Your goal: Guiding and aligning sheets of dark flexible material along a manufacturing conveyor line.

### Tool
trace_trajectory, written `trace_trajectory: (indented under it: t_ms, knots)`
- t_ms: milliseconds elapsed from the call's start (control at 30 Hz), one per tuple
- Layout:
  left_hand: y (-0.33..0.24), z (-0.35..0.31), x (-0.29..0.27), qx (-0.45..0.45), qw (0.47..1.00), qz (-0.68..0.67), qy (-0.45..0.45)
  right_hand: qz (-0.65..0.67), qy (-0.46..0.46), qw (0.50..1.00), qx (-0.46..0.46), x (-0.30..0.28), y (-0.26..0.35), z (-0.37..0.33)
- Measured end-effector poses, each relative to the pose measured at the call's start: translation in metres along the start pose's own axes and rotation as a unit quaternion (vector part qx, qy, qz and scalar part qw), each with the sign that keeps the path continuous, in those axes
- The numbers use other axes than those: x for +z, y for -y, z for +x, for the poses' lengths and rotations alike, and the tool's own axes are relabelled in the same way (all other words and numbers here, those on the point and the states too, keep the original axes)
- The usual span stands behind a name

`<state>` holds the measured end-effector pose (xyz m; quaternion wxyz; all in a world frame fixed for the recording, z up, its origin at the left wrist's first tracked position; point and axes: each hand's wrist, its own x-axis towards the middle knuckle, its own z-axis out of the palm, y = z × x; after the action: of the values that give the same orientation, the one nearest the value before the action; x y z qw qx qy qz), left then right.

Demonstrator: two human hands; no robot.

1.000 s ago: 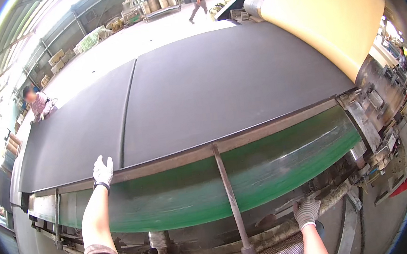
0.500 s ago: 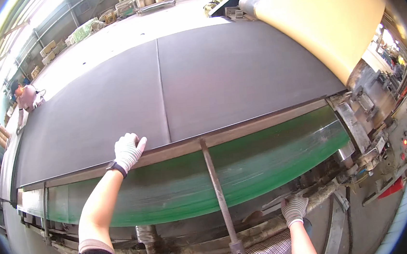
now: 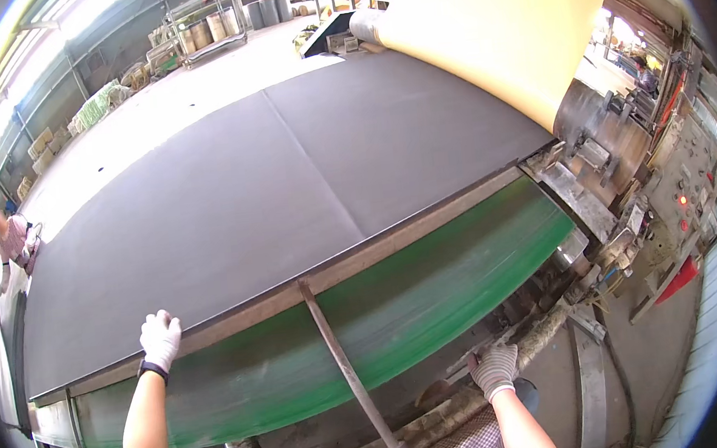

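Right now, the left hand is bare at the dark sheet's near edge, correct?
Not bare: the head view shows the left hand wearing a white glove. The rest holds: it is at the near edge of the dark sheet.

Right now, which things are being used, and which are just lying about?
Seem in use:
- dark sheet, with the left hand at its near edge
- shiny green surface below it
- yellow sheet
- right hand, near the wrapped rail

Probably just lying about:
- green-covered pile
- brown cylinders
- pale blocks
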<state>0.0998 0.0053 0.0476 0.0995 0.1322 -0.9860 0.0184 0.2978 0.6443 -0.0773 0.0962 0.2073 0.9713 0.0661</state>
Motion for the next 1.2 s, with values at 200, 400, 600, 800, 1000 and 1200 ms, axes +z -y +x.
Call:
trace_trajectory:
  t_ms: [200, 400, 600, 800, 1000, 1200]
  knots:
    - [-0.086, -0.006, 0.006, 0.114, 0.991, -0.017, -0.069, 0.062, 0.018, 0.998, -0.022, -0.009, -0.001, -0.002]
    - [-0.106, -0.007, 0.014, 0.141, 0.931, -0.314, -0.121, 0.017, 0.054, 0.998, -0.002, -0.006, -0.004, 0.003]
    - [0.084, 0.047, 0.021, -0.090, 0.977, -0.029, -0.190, 0.086, -0.042, 0.995, -0.043, -0.014, 0.002, -0.004]
    - [0.056, 0.015, 0.032, -0.007, 0.999, -0.040, -0.017, 0.056, -0.044, 0.997, -0.041, -0.006, -0.002, -0.005]
    - [-0.056, 0.014, 0.023, 0.109, 0.992, -0.044, -0.037, 0.066, -0.052, 0.996, -0.028, -0.001, -0.003, -0.002]
    - [-0.133, 0.005, -0.006, 0.210, 0.971, -0.114, 0.008, 0.048, -0.004, 0.998, -0.046, -0.006, -0.003, 0.000]
